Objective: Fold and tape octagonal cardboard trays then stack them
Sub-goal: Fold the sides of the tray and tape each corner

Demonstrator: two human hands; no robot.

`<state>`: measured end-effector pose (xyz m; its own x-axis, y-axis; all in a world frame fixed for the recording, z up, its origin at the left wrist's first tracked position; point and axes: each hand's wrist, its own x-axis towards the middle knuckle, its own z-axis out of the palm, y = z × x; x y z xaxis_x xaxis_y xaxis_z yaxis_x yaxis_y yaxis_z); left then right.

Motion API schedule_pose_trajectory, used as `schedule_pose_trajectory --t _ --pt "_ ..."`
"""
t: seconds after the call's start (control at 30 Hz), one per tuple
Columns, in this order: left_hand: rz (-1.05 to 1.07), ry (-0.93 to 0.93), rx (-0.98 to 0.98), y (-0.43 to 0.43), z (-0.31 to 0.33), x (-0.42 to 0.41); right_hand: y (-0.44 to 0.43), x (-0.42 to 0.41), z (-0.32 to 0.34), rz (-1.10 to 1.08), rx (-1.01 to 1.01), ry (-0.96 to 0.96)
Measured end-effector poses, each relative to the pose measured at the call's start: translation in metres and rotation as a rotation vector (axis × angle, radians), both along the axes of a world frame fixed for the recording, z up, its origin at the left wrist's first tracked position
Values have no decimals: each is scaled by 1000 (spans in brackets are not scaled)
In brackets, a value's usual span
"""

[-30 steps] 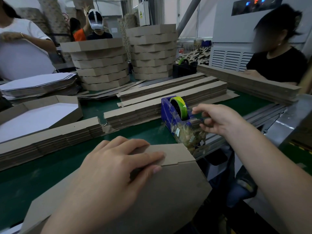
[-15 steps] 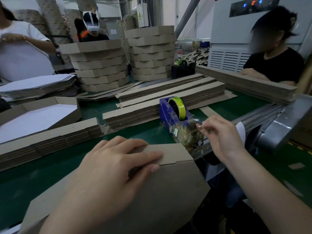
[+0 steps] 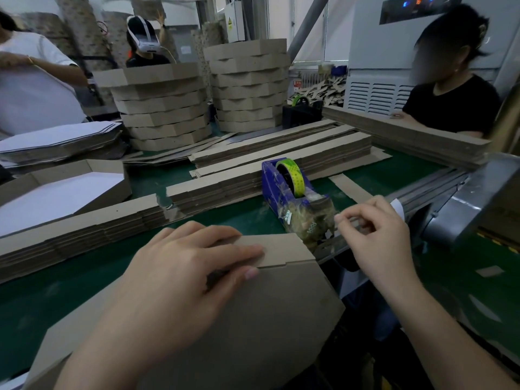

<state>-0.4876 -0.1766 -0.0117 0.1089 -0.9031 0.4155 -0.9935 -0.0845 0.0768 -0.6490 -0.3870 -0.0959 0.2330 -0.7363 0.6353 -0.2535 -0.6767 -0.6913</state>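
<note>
a: while the left hand (image 3: 180, 277) lies flat with its fingers straight, it presses down on the folded cardboard tray (image 3: 281, 319), right at the seam where one panel overlaps the next. it grips nothing.
b: tray's position?
a: on the near edge of the green table (image 3: 56, 291), closest to the wearer, brown side up.
b: right hand?
a: right hand (image 3: 377, 235) is just beside the front end of the blue tape dispenser (image 3: 277, 190). thumb and forefinger pinch a faint clear tape strip (image 3: 350, 219), and the other fingers are curled.
b: around it?
a: yellow-green tape roll (image 3: 292, 175) upright in the dispenser. piles of flat cardboard strips (image 3: 281, 153) behind it, and more (image 3: 78, 232) to the left. two stacks of folded trays (image 3: 163, 108) at the far side.
</note>
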Motion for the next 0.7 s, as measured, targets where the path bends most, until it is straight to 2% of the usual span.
schedule_pose_trajectory --t 0.13,0.2,0.27,0.47,0.7 --pt "-5 1 -6 -1 0 1 53 -2 28 270 -4 -212" --pt "-10 2 -7 -2 0 1 84 -2 32 443 139 -343" --pt "-15 0 -5 -1 1 1 112 5 29 559 384 -440" --pt "-32 11 29 2 0 1 133 31 16 507 917 -536" --pt "-56 13 47 4 2 1 134 31 20 454 987 -528"
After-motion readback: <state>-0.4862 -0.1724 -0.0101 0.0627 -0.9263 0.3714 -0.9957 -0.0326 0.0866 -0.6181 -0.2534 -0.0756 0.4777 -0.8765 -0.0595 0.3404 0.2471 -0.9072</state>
